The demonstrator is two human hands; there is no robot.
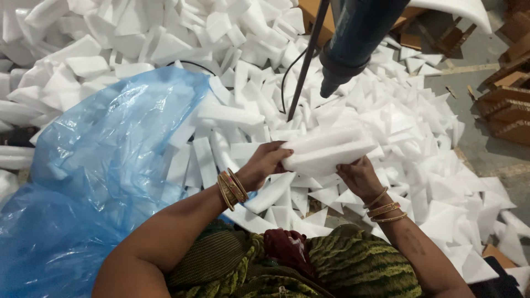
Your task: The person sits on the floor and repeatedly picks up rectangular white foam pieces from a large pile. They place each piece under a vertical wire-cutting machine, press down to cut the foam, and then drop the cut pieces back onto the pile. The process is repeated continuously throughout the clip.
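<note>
A small stack of white foam strips (326,152) sits in the middle of the view, held up above a big heap of foam pieces (386,110). The stack is long and thin, and its long line runs from about 8 o'clock up to 2 o'clock. The left hand (265,164) grips the stack's near end at 9 o'clock, with the fingers curled over the top edge. The right hand (359,175) is under the stack at about 5 o'clock, and it holds the strips up from below. So both hands are closed on the same stack, and both are touching it. I think there are two or three strips pressed together, but the white on white makes it hard to count. Gold bangles (231,189) ring both wrists. At 9 o'clock from the hands lies a big blue plastic bag (110,160), puffy and partly on top of the heap. At 12 o'clock a dark blue machine part (353,38) hangs down over the pile, with a thin dark rod (306,60) beside it. At 3 o'clock, far off, brown cardboard pieces (508,105) lie on the grey floor (486,149).
</note>
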